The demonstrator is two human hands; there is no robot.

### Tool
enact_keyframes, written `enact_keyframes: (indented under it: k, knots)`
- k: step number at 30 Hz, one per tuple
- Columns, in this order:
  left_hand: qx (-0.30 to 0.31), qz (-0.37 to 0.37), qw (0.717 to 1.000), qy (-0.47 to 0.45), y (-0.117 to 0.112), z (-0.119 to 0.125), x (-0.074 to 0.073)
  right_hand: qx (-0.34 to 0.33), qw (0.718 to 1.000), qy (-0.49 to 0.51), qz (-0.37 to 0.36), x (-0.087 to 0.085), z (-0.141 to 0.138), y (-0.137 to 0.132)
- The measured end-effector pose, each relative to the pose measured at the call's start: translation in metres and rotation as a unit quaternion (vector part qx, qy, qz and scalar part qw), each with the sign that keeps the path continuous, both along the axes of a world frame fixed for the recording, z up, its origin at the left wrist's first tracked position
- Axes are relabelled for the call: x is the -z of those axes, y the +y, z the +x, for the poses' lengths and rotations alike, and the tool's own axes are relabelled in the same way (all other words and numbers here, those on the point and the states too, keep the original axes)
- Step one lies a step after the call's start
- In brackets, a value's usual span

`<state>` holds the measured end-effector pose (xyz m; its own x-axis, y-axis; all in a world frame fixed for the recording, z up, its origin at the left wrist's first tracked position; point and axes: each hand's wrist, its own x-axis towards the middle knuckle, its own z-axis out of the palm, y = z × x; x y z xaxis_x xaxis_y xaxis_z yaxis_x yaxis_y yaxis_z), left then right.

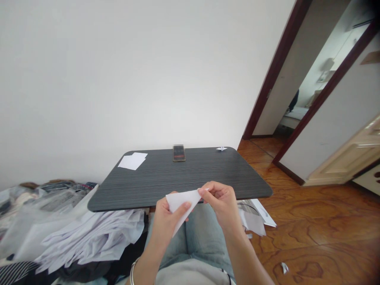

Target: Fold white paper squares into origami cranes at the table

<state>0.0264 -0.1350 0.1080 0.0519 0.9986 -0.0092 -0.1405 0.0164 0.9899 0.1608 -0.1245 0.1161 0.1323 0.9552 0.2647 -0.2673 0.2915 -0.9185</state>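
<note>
Grip is closed on both sides: the left hand (168, 221) and the right hand (222, 205) pinch a folded sheet of white paper (182, 206) between thumbs and fingers. The sheet is held over the person's denim-clad lap (192, 233), just short of the near edge of the bench (154, 182) and overlapping it from where I stand. It looks crisp and thin, folded into a rough triangle, with a long point slanting down past the left hand and a corner tucked under the right thumb.

Farther along the dark grey wood-grain bench lie a small stack of white paper sheets (132, 161), a phone (179, 153) standing upright, and a tiny white origami crane (221, 149) near the far edge. A loose heap of white sheets (92, 237) sits left of the person, more papers (253, 217) lie on the wooden floor (299, 241) to the right, and a bangle (132, 271) circles the left wrist.
</note>
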Motion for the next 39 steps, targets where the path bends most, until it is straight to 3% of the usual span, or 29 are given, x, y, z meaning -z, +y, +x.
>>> enact_keyframes:
  k: [13,20,39]
  knots:
    - [-0.02,-0.033,0.998,-0.047,0.001,-0.002,0.0,-0.057,0.998,0.018,0.027,0.01,0.006,0.005]
    - [-0.001,-0.02,0.998,-0.058,0.002,-0.003,0.003,-0.053,0.997,0.036,0.036,0.009,0.006,0.007]
    - [-0.021,-0.001,1.0,-0.007,0.002,-0.003,0.002,-0.01,0.999,0.028,0.018,0.013,0.004,0.008]
